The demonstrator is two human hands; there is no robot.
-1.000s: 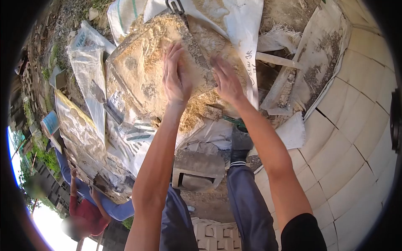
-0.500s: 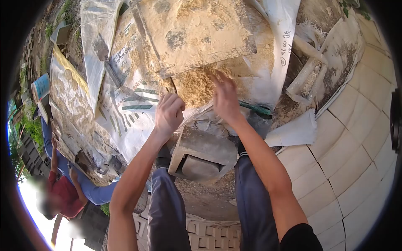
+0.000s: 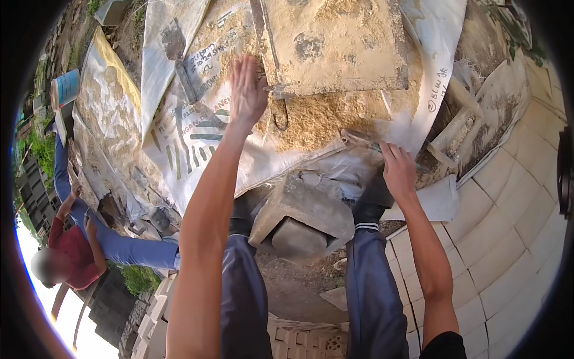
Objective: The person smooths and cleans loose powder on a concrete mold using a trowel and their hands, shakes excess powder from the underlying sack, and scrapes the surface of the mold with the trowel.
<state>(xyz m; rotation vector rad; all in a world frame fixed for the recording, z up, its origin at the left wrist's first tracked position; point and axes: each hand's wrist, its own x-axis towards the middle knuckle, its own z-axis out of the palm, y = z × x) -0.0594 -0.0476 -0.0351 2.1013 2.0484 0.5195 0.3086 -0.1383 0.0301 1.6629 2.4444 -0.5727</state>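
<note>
My left hand (image 3: 246,96) is open, its fingers stretched out together, over the sandy sheet at the left edge of a sand-covered board (image 3: 341,75). A bent metal wire hook (image 3: 279,116) sticks out below that board's corner. Damp-looking yellow sand (image 3: 314,122) lies heaped along the board's near edge. On the right, my right hand (image 3: 399,170) is closed around a slim tool with a greenish part (image 3: 366,141); its exact kind does not show. Between my legs stands a grey concrete block (image 3: 311,203) with an angular opening.
White printed sacking (image 3: 197,137) spreads under the sand. Rows of pale blocks or tiles (image 3: 496,221) stand on the right. At the left sits another person in a red shirt (image 3: 78,257), near a blue-and-white bucket (image 3: 64,88). Broken pieces (image 3: 457,131) lie at the right.
My left hand has moved up and left to the board's edge and its fingers have straightened. My right hand has left the sand and taken hold of the slim tool. The view has shifted.
</note>
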